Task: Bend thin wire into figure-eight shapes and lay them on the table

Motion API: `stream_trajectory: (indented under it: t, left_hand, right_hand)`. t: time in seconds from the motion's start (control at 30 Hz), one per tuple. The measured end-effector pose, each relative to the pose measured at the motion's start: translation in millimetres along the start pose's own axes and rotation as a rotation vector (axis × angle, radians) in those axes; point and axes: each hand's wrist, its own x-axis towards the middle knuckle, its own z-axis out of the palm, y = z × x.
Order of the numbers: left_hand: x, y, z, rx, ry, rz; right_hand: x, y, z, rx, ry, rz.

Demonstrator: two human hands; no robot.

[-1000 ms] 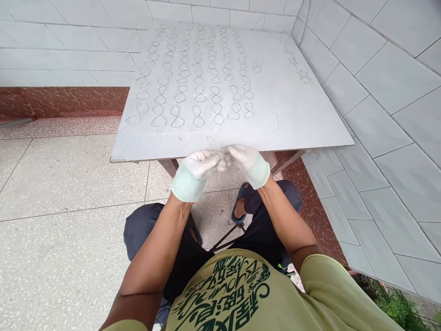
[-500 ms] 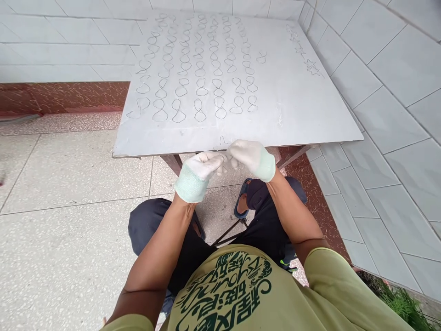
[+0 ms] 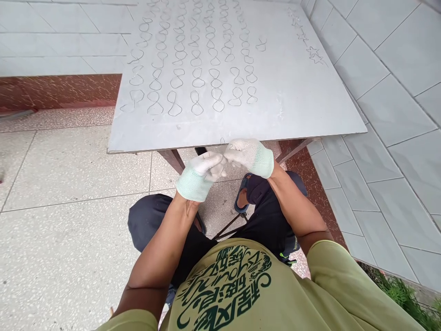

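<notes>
Just off the counter's [image 3: 303, 108] front edge, the left hand [image 3: 206, 166] and right hand [image 3: 245, 152], nearly closed, pinch a thin wire [image 3: 222, 139]. Figure-eight wires [image 3: 217, 99] lie toward the left edge.

The left forearm [image 3: 163, 246] and right forearm [image 3: 291, 200] reach forward and angle inward, bringing the gloved left hand [image 3: 204, 168] and right hand [image 3: 246, 152] close together, fingers curled and thumbs pinching, the right a little farther forward.
</notes>
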Motion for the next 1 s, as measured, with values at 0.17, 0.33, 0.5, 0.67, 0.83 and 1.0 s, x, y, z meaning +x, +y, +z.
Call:
stream_trajectory:
  t: [0.17,0.33,0.5,0.67,0.83,1.0]
  left_hand:
    - [-4.6,1.4,0.6,0.129,-0.052,-0.037]
    - [-8.3,-4.3,3.9,0.459,0.273,0.091]
    - [-6.3,-9.2,9.1,0.545,0.397,0.164]
    - [-0.6,-7.3,8.8,0.481,0.296,0.070]
    - [6.0,-3.8,6.7,0.376,0.083,-0.034]
    - [-1.7,4.4,9.7,0.533,0.086,0.017]
  right_hand:
    - [-2.4,0.6,-5.7,-0.027,-0.004,0.059]
    - [-5.1,-6.2,-9.4,-0.016,-0.046,0.092]
    - [-5.3,-15.5,-8.3,-0.057,-0.045,0.086]
    - [-7.9,-15.3,-9.6,-0.106,-0.068,0.064]
    - [-5.2,-5.3,-11.0,-0.076,-0.049,0.110]
    - [2.7,10.6,-21.6,0.059,-0.038,0.102]
